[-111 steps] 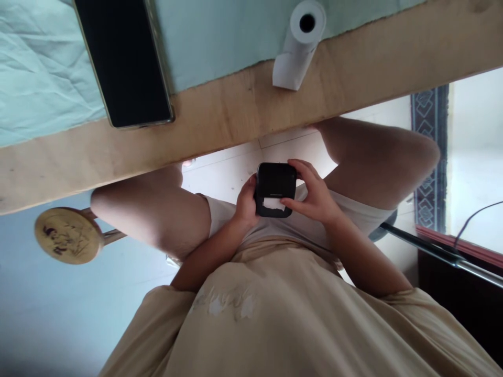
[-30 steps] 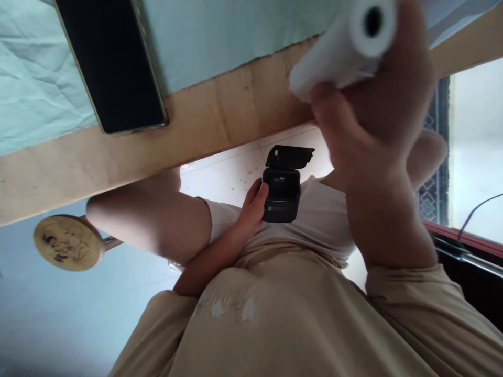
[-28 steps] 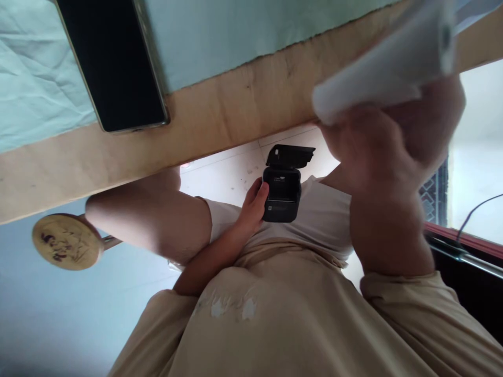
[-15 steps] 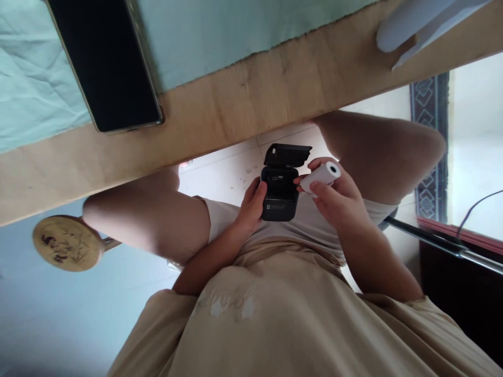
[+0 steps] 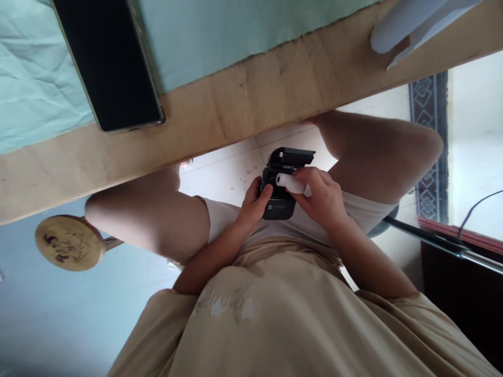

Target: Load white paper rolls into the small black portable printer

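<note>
Left hand [image 5: 255, 205], mine: fingers and thumb holding the left side of a black box [image 5: 280, 211].
Black box: over my lap, just clear of the table's near edge, lid [image 5: 297, 157] raised at its far side.
Right hand [image 5: 324, 199], mine: thumb and fingers pinching a small white paper roll [image 5: 286, 181].
Small white paper roll: at the box's open mouth, holed end facing left; whether it touches the box, I cannot tell.
Table [image 5: 220, 112]: bare wood along the near edge, pale green cloth [image 5: 220, 36] beyond.
Phone [image 5: 110, 57]: dark screen, left part of the table, lower end past the cloth, short of the near edge.
White curled paper [image 5: 404, 23]: right part of the table, partly out of view.
</note>
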Demonstrator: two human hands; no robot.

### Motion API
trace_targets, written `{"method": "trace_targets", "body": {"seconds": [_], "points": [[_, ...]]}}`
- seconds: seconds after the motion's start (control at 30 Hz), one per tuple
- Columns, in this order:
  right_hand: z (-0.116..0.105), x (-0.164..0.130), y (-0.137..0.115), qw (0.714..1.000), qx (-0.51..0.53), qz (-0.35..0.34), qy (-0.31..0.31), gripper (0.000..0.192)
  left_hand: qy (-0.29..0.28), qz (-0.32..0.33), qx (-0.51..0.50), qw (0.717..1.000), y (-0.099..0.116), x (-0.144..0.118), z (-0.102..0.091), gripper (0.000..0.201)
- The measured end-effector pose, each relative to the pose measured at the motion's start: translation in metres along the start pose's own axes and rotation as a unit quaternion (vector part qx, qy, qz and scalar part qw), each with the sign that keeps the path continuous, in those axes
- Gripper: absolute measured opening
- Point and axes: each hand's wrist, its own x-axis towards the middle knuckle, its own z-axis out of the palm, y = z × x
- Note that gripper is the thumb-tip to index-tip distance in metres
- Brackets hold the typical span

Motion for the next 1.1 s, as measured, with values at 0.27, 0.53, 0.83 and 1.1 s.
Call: {"method": "trace_targets", "body": {"seconds": [0.27,0.53,0.83,1.1], "points": [[0.007,0.003,-0.004,0.998,0.023,-0.058,-0.011,0.010,-0.009,0.019,-0.002,1.000,-0.004,0.001,-0.002,0.063],[-0.002,0.003,-0.016,0.992,0.052,-0.109,0.019,0.004,-0.017,0.003,-0.049,0.999,0.002,0.001,0.000,0.062],[-0.005,-0.008,-0.012,0.986,0.150,-0.073,0.001,0.009,-0.054,-0.005,-0.062,0.997,-0.002,0.001,-0.005,0.071],[0.007,0.003,0.011,0.894,0.387,0.223,0.034,0.050,-0.074,0.003,-0.044,0.996,-0.005,0.001,-0.009,0.080]]}}
